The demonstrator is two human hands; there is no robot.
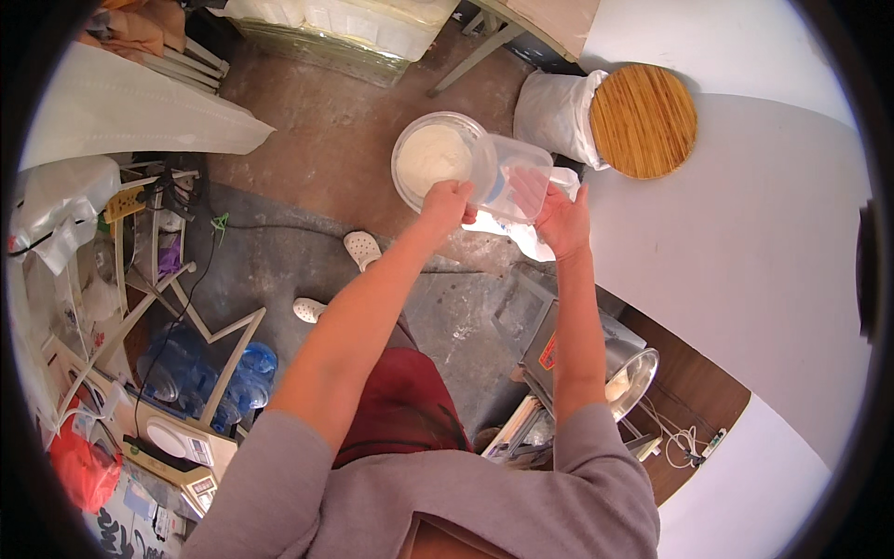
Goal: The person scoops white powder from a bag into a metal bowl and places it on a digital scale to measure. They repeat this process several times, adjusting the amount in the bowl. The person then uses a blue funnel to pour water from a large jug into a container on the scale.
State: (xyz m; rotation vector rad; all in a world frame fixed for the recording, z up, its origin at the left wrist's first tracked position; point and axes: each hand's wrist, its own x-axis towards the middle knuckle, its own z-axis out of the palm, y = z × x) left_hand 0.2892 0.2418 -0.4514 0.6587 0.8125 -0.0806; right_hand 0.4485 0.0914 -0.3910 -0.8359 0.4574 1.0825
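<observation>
My left hand point(447, 209) grips the near rim of a clear plastic container point(525, 183) and tilts it beside a round tub. The round tub point(401, 189) stands beyond my left hand and holds pale flour-like powder point(433, 157). My right hand point(559, 213) has its fingers spread behind the clear container, seen through its wall; whether they touch it I cannot tell. A white plastic bag point(534, 241) with blue print lies below the container, partly hidden by my hands.
A lined white bin point(555, 115) stands at the upper right beside a round wooden board point(644, 121). A steel bowl point(646, 370) sits at the lower right. Large blue water bottles point(251, 377) stand at the left under a metal frame. A cable point(279, 227) crosses the floor.
</observation>
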